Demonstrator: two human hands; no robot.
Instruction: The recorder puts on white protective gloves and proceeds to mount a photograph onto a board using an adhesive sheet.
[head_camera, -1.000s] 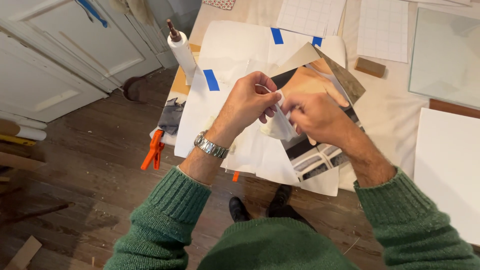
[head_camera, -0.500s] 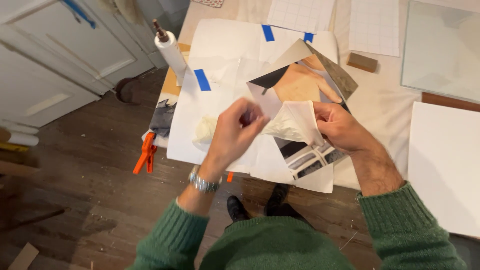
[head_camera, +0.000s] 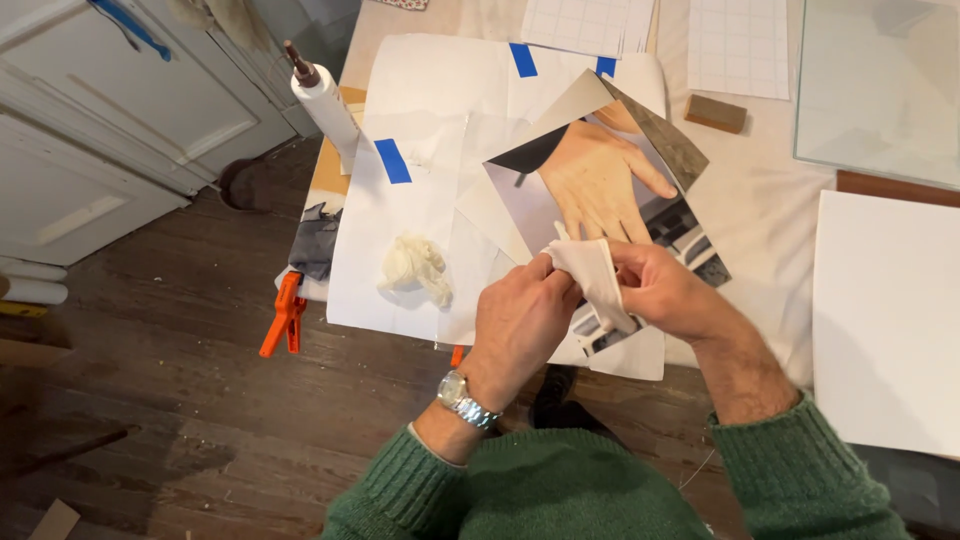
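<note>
Pinching a pale scrap of paper (head_camera: 596, 272) between both hands, I'm over the worktable's near edge.

My left hand (head_camera: 518, 322) grips the scrap's left edge with thumb and fingertips, and my right hand (head_camera: 668, 292) clamps it from three o'clock, so both are closed on that one piece, held just above a large photo print of an open palm (head_camera: 596, 176). At nine o'clock from my hands a crumpled white wad (head_camera: 416, 268) lies on the white paper sheet (head_camera: 372, 262), apart from my fingers. At eleven o'clock a white glue bottle (head_camera: 322, 98) leans by the table corner, with strips of blue tape (head_camera: 392, 160) on the sheet near it. An orange clamp (head_camera: 284, 314) bites the table edge at nine o'clock. At one o'clock sits a small wooden block (head_camera: 716, 113); at three o'clock, a blank white board (head_camera: 886, 318).
</note>
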